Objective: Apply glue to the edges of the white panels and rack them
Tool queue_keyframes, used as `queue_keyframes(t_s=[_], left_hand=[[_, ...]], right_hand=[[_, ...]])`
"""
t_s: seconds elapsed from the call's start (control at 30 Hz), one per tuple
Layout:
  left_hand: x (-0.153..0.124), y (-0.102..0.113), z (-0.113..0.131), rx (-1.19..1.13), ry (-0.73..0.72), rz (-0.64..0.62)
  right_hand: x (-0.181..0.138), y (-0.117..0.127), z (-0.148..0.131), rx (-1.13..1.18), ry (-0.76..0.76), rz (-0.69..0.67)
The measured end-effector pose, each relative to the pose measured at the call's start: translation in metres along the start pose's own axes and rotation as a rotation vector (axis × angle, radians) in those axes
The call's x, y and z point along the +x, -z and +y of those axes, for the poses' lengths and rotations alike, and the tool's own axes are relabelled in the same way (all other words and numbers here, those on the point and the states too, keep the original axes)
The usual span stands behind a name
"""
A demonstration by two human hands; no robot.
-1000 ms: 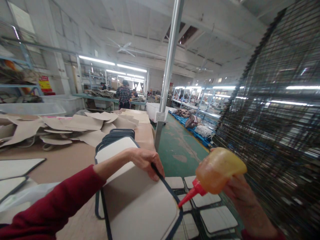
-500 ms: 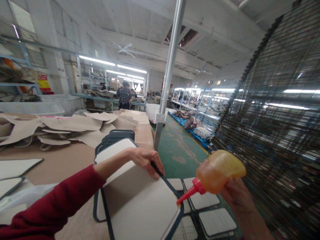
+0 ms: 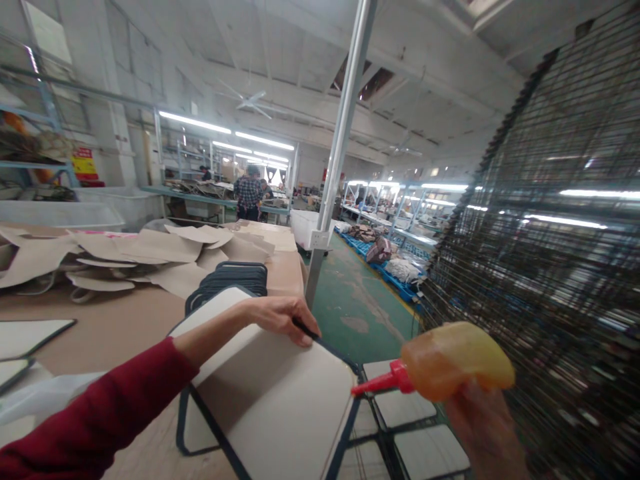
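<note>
My left hand (image 3: 284,319) presses down on the far edge of a white panel with a dark blue border (image 3: 280,407), fingers curled over the trim. It tilts over the brown table's edge (image 3: 125,320). My right hand (image 3: 483,427) grips an orange glue bottle (image 3: 453,361) with a red nozzle (image 3: 376,383). The nozzle tip touches the panel's right corner. A stack of similar dark-edged panels (image 3: 235,277) lies behind my left hand.
Tan cut pieces (image 3: 150,250) are heaped on the table. More white panels (image 3: 405,407) lie on a low rack below. A tall wire rack (image 3: 550,267) stands on the right, a metal post (image 3: 337,153) ahead. A person (image 3: 248,193) stands far back.
The panel has tipped flatter and swung left. The bottle has turned more level, its nozzle staying at the panel's right corner. My left hand stays on the edge.
</note>
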State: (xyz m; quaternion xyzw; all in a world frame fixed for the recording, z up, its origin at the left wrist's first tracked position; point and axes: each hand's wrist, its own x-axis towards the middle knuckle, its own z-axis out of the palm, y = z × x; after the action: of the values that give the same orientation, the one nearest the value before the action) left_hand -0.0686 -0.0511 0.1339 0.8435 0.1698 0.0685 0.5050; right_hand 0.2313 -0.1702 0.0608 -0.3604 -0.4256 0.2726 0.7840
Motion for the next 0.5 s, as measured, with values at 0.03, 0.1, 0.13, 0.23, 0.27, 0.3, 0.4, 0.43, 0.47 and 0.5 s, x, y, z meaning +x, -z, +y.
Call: queue_keyframes(t_s=[0.03, 0.1, 0.13, 0.23, 0.27, 0.3, 0.4, 0.43, 0.47, 0.5], left_hand=[[0.0, 0.0, -0.001, -0.003, -0.008, 0.005], [-0.001, 0.0, -0.003, -0.005, -0.026, 0.011], [-0.001, 0.001, -0.004, -0.006, -0.029, 0.016], [-0.002, 0.001, -0.008, -0.024, -0.021, 0.046], [-0.002, 0.001, -0.009, -0.036, -0.015, 0.058], [-0.002, 0.001, -0.011, -0.047, -0.009, 0.066], [-0.002, 0.001, -0.016, -0.076, 0.013, 0.075], [-0.002, 0.001, -0.018, -0.09, 0.022, 0.074], [-0.002, 0.001, -0.02, -0.107, 0.032, 0.074], [-0.002, 0.001, -0.022, -0.123, 0.04, 0.076]], right_hand=[[-0.001, -0.001, -0.001, 0.014, -0.017, 0.07], [-0.002, -0.003, -0.003, 0.032, -0.046, 0.178], [-0.002, -0.003, -0.004, 0.03, -0.056, 0.2], [-0.003, -0.002, -0.006, 0.014, -0.039, 0.228], [-0.004, -0.002, -0.006, 0.009, -0.034, 0.233], [-0.005, -0.002, -0.006, 0.006, -0.036, 0.239], [-0.007, -0.003, -0.004, 0.022, -0.046, 0.266], [-0.008, -0.002, -0.002, 0.024, -0.04, 0.274], [-0.009, 0.0, 0.0, 0.021, -0.014, 0.283], [-0.01, 0.004, 0.004, 0.013, 0.007, 0.276]])
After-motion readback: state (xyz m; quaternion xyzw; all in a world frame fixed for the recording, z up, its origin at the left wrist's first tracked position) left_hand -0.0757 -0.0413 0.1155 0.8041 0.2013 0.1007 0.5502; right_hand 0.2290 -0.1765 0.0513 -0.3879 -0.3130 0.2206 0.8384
